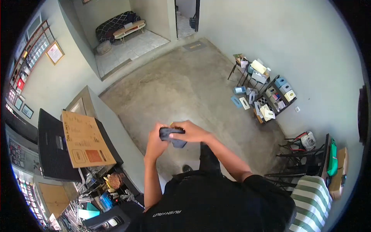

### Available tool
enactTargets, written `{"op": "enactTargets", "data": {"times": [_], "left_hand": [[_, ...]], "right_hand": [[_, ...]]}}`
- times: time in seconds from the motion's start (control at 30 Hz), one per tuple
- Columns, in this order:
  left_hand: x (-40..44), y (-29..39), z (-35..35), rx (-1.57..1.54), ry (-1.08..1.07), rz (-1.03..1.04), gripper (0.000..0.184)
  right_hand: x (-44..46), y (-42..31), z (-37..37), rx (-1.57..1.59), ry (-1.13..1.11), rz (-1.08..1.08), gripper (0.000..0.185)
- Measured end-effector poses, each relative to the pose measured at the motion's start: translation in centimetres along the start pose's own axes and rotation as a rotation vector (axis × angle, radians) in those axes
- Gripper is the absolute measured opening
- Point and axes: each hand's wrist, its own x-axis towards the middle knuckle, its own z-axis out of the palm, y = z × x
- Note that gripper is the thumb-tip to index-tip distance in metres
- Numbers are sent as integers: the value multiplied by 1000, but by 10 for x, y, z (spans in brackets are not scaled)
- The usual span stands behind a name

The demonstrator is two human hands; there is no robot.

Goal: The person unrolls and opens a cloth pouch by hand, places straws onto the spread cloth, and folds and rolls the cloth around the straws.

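Both of my hands meet in front of my body, above the concrete floor. A small dark grey object [178, 143], which I cannot identify, is held between them. My left hand [155, 139] grips its left end with the fingers wrapped round it. From the right, my right hand [189, 132] holds it with the thumb across its front and the fingers curled over the top. A small yellowish spot shows at the upper edge by the fingertips. The fingers hide part of the object.
At the left, a cardboard sheet [88, 140] leans over a cluttered desk. Boxes and a small rack [275, 94] stand along the right wall. Dark chairs and a striped cloth [311, 201] are at the lower right. A low table [129, 31] stands in the back alcove.
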Motion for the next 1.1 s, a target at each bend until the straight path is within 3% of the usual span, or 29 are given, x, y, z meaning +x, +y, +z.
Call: {"op": "enactTargets", "data": {"times": [0.13,0.2,0.27,0.33,0.4,0.43,0.53,0.73,0.8,0.87,0.93,1.03,1.1], "left_hand": [[8,-17,-20,92,-8,-157,41],[7,-38,-26,145,4,-81,34],[10,-54,-35,9,-106,-462,33],[20,-54,-42,33,-62,-425,33],[22,-91,-52,139,6,-244,32],[27,-98,-57,158,54,-252,32],[60,-112,-63,-223,109,-332,22],[176,-140,-68,-203,312,-360,12],[219,-146,-69,-164,325,-315,8],[257,-141,-60,-208,372,-359,8],[284,-154,-48,-202,350,-344,8],[321,-150,-15,-208,298,-302,10],[340,-166,6,-103,243,-203,17]], "right_hand": [[29,1,-11,-56,26,18,42],[41,20,-17,-173,111,-26,34],[59,32,-27,-130,214,-102,30],[82,49,-43,-211,422,-250,27],[106,54,-62,-218,494,-181,28],[121,63,-72,-210,507,-132,29],[166,64,-98,-84,595,-99,43],[239,95,-139,132,499,87,29],[262,111,-147,754,479,207,20],[273,126,-157,877,401,218,13],[290,131,-160,1002,343,202,21],[319,158,-162,838,353,241,37],[333,165,-162,893,304,184,40]]}}
